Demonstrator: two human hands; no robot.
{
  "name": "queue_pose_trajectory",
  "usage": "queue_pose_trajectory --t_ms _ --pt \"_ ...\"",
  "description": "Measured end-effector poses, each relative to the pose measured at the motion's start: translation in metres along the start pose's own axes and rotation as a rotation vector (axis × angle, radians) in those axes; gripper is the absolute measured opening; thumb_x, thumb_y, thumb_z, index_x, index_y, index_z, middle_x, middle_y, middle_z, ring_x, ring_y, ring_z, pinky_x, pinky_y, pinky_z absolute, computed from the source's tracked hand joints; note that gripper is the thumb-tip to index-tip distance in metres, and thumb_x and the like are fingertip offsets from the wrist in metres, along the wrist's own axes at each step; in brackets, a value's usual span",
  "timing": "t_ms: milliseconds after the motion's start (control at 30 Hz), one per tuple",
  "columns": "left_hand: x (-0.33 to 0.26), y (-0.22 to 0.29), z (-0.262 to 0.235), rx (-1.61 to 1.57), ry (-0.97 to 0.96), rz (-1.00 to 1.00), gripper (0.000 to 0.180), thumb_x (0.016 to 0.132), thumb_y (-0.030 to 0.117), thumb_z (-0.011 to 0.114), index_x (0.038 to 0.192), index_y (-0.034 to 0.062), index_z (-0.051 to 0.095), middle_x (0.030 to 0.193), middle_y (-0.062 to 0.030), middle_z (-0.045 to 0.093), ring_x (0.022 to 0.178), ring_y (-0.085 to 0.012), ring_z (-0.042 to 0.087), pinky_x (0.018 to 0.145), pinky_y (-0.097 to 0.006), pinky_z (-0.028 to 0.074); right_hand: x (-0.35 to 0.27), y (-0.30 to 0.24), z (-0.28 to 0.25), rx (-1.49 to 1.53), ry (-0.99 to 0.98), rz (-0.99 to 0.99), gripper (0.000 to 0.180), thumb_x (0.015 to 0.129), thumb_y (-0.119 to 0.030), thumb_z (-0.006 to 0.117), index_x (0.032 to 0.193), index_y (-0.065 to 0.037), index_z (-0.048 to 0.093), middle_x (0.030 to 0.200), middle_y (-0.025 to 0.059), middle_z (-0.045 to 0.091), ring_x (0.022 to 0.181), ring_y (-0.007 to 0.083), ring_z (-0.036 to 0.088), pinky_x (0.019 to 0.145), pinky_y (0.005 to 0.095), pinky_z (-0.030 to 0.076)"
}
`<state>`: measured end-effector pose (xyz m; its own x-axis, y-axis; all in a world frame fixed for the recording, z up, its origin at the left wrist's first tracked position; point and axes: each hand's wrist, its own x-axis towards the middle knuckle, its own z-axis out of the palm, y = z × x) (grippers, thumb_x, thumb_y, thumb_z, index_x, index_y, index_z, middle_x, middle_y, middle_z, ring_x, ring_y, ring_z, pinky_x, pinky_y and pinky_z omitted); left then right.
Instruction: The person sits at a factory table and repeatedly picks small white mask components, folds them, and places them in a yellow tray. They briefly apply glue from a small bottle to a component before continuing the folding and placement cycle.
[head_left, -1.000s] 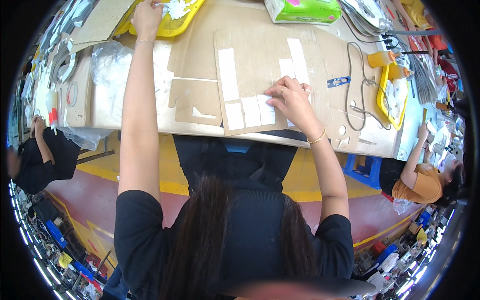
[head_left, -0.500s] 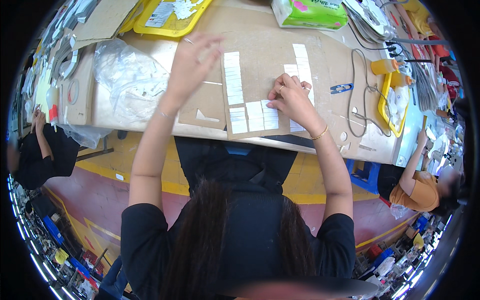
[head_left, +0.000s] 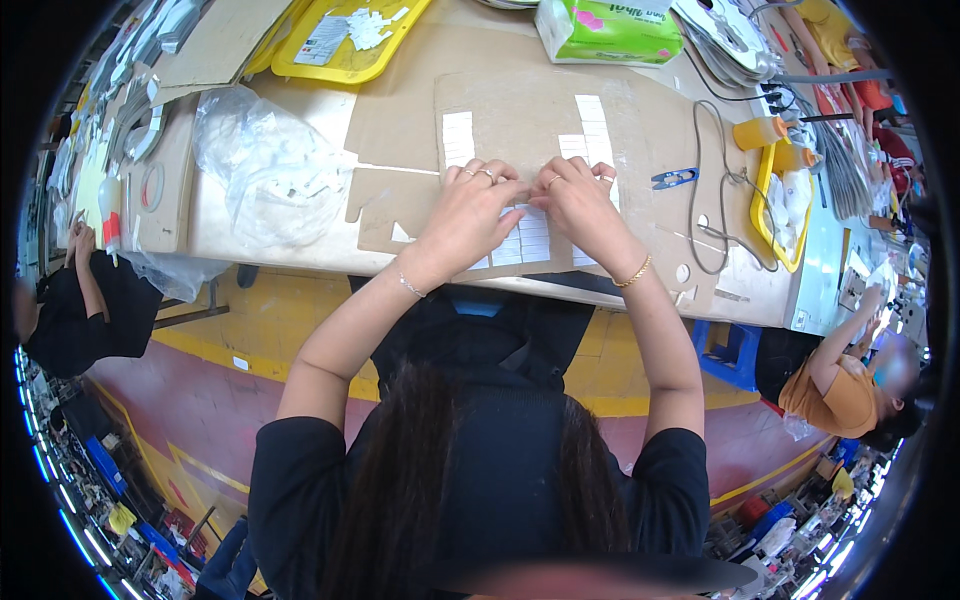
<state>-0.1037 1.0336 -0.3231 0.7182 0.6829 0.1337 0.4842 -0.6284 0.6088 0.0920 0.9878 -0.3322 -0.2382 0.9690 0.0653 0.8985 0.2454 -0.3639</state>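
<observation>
A brown cardboard sheet (head_left: 515,105) lies on the table, with columns of small white rectangular pieces (head_left: 523,243) laid edge to edge on it. My left hand (head_left: 480,212) and my right hand (head_left: 582,205) are close together over the middle of the sheet. The fingertips of both are pinched just above the near group of white pieces. What lies between them is too small and too hidden to make out. My hands cover part of the left column (head_left: 458,138); the taller right column (head_left: 594,125) shows beyond my right hand.
A yellow tray (head_left: 392,52) holds loose white pieces at the back left, beside a clear plastic bag (head_left: 262,165). Blue thread snips (head_left: 675,179), a grey cable (head_left: 703,235) and a green tissue pack (head_left: 612,38) lie to the right and back. Co-workers sit at both sides.
My left hand has come down from the left, near the tray side, to meet my right hand over the sheet. My right hand has shifted slightly.
</observation>
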Motion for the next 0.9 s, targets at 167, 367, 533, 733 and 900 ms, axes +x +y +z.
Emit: queue_pose_trajectory --t_ms 167,367,533,733,900 --pt "-0.007 0.0 -0.002 0.068 0.007 -0.019 0.027 0.081 0.017 0.07 0.107 0.0096 0.069 0.112 -0.0071 0.06 0.109 -0.0256 0.052 0.093 -0.039 0.036 0.001 -0.005 -0.003 0.044 -0.07 0.078 0.013 0.076 -0.019 0.073 0.086 -0.012 0.067 0.106 0.0018 0.055 0.104 0.0223 0.05 0.09 0.0474 0.03" --pt "-0.019 0.004 -0.009 0.052 0.036 -0.032 0.028 0.083 0.017 0.069 0.109 0.008 0.069 0.113 -0.0076 0.06 0.107 -0.0247 0.053 0.095 -0.039 0.035 0.003 -0.001 0.001 0.037 -0.098 0.076 0.01 0.075 -0.018 0.073 0.08 -0.011 0.068 0.106 0.0019 0.054 0.106 0.0216 0.049 0.092 0.0472 0.029" --pt "-0.024 0.007 -0.011 0.047 0.026 -0.045 0.028 0.083 0.017 0.069 0.109 0.0079 0.069 0.113 -0.0074 0.06 0.107 -0.0244 0.053 0.095 -0.039 0.034 0.0 0.0 0.006 -0.024 -0.064 -0.005 0.007 0.078 -0.015 0.07 0.079 -0.009 0.065 0.105 0.0028 0.054 0.106 0.0219 0.049 0.092 0.0465 0.029" --pt "-0.024 0.009 -0.01 0.06 0.032 -0.065 0.028 0.084 0.02 0.069 0.11 0.0083 0.068 0.113 -0.0073 0.06 0.11 -0.024 0.052 0.096 -0.04 0.032 0.0 -0.004 0.0 -0.052 -0.053 -0.03 0.007 0.083 -0.012 0.064 0.087 -0.006 0.061 0.107 0.0045 0.055 0.111 0.0231 0.048 0.093 0.0477 0.029" --pt "-0.02 0.014 -0.011 0.052 0.101 -0.05 0.026 0.084 0.024 0.07 0.104 0.0086 0.069 0.114 -0.0068 0.059 0.11 -0.0242 0.051 0.091 -0.04 0.033 -0.006 -0.029 -0.021 -0.024 0.034 -0.027 0.005 0.083 -0.01 0.063 0.085 -0.009 0.059 0.111 0.0041 0.057 0.113 0.0232 0.048 0.091 0.0462 0.028"
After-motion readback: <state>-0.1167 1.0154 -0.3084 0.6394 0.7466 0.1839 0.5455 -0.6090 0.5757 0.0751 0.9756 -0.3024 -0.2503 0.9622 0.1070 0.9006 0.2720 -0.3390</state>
